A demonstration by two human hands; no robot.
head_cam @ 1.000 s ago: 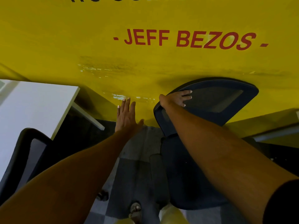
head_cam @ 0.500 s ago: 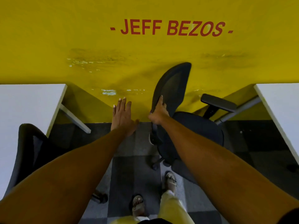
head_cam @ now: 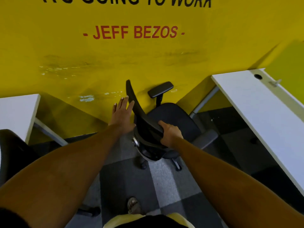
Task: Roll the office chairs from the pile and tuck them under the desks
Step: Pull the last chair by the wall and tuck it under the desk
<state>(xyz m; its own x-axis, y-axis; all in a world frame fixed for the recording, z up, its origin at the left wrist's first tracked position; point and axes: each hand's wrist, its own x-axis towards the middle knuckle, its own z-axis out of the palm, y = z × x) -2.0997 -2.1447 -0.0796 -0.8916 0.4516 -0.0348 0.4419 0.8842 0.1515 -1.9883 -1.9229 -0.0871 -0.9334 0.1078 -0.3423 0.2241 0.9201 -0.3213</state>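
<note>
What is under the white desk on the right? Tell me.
A grey metal leg and dark carpet tiles show under the right desk; the chair stands outside. Its top hides the rest.

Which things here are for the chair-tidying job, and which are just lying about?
Job: office chair, right hand gripping its backrest, left hand beside it, right desk, left desk, second chair.
Just there: yellow wall, red lettering, carpet.

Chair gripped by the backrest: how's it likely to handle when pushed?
Likely rolls easily: the office chair stands on casters. May swivel off course, since the right hand grips only the backrest. Backrest looks thin, so might flex.
</note>
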